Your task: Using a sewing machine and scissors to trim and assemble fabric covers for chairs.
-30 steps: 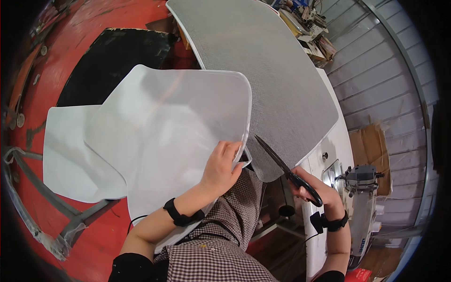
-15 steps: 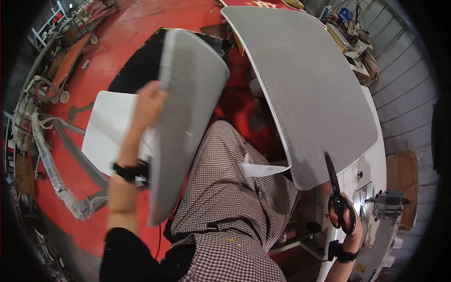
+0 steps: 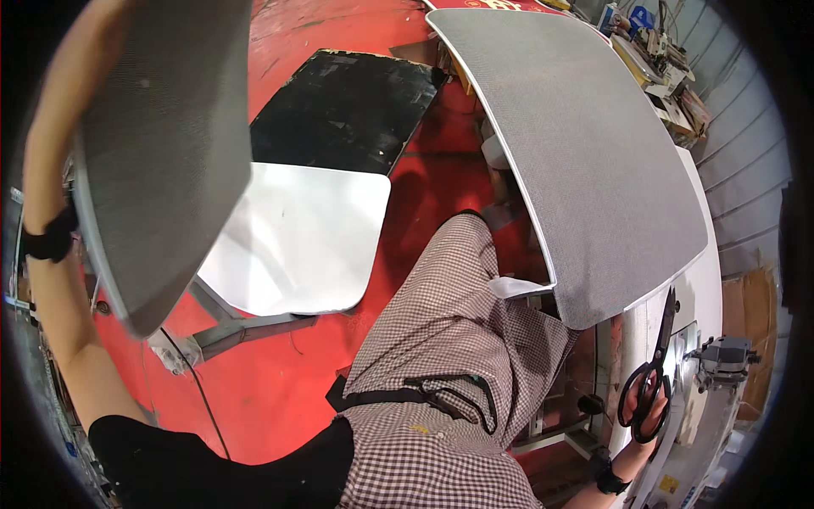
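Right hand [image 3: 651,409] grips one pair of scissors [image 3: 656,358]; left hand [image 3: 110,15], can't tell. One of two grey panels [image 3: 170,153] has swung left, baring more of one white panel [image 3: 305,242].

Just right of the right grip [image 3: 649,407], a sewing machine [image 3: 727,360] is set by the white desk [image 3: 710,280]. Farther right, cardboard [image 3: 757,331] is stood near a ribbed wall [image 3: 738,195]. Well ahead of the grip, boxes [image 3: 672,114] are heaped with a blue object [image 3: 642,19], and a red sheet [image 3: 551,7] is partly seen. Left of the grip, a red floor [image 3: 280,399] is spread, crossed by a black cable [image 3: 206,397]. Far left and ahead, a worn black board [image 3: 348,110] is seen; nearer, a grey frame [image 3: 222,336] is partly hidden.
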### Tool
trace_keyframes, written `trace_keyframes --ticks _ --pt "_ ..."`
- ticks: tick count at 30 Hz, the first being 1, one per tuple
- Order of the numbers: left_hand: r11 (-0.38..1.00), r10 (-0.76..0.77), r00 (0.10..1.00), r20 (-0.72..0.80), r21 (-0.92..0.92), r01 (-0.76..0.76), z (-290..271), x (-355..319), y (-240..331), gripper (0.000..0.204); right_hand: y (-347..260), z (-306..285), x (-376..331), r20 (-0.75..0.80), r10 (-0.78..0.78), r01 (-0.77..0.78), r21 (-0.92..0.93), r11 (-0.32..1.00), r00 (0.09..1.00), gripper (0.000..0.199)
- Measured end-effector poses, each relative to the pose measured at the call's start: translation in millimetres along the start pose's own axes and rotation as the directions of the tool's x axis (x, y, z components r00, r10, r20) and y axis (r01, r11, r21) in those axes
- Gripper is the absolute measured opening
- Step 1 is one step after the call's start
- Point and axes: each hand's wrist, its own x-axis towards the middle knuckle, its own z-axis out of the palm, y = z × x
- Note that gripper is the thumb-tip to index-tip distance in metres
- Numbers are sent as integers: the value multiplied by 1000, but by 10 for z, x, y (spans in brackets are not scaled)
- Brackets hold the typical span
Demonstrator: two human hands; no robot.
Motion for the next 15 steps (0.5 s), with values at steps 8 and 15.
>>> trace_keyframes --ticks 8,15 --pt "946 324 754 571 -216 -243 2354 -1003 2419 18 169 55 -275 -70 -40 43 40 998 997 58" --pt "364 596 688 415 -903 229 2940 -1464 4524 35 309 253 -742 -188 93 -72 114 991 978 60"
